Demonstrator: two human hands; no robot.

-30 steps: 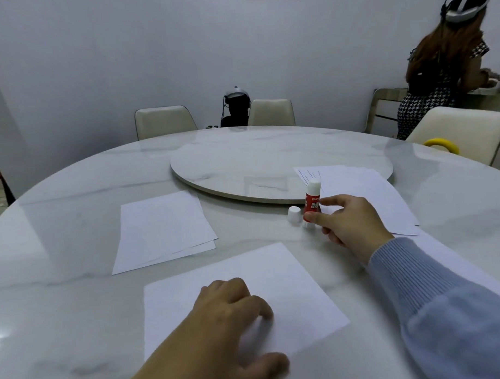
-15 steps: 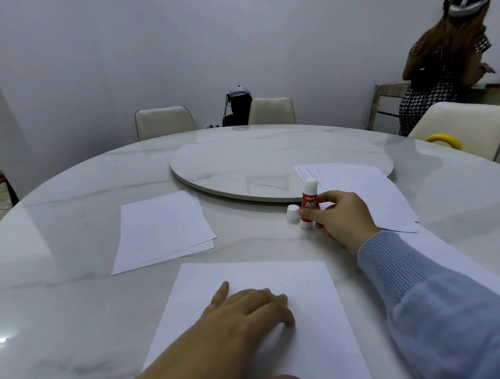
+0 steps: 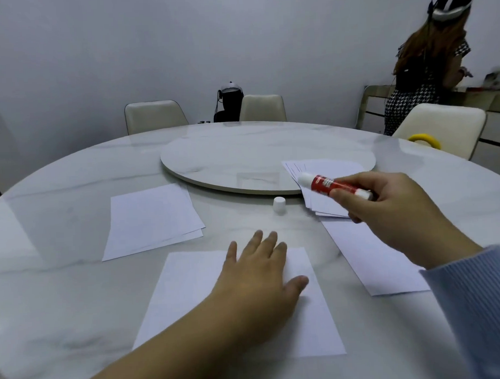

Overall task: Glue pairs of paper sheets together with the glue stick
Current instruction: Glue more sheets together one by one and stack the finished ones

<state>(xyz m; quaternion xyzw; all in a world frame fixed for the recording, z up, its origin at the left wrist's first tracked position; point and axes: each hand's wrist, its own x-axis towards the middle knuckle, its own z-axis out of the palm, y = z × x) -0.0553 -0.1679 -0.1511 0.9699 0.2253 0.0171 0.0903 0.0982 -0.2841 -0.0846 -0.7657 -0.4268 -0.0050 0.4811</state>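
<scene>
A white paper sheet [image 3: 190,299] lies in front of me on the marble table, and my left hand [image 3: 260,274] rests flat on it with fingers spread. My right hand [image 3: 391,212] holds the red-and-white glue stick [image 3: 325,184] in the air, tilted nearly level with its uncapped white end pointing left. The stick's white cap [image 3: 279,204] stands on the table below it. A second sheet [image 3: 370,259] lies under my right forearm. A fanned stack of sheets [image 3: 322,169] sits behind my right hand, and a small pile of sheets [image 3: 150,218] lies at the left.
A round turntable [image 3: 242,158] occupies the table's centre. Cream chairs [image 3: 152,116] stand around the far edge, one at the right with a yellow ring [image 3: 424,140] on it. A person [image 3: 426,69] wearing a headset stands at the back right by a sideboard.
My right hand lifted the glue stick off the table and tipped it sideways, leaving the cap standing. My left hand slid forward on the near sheet and flattened out.
</scene>
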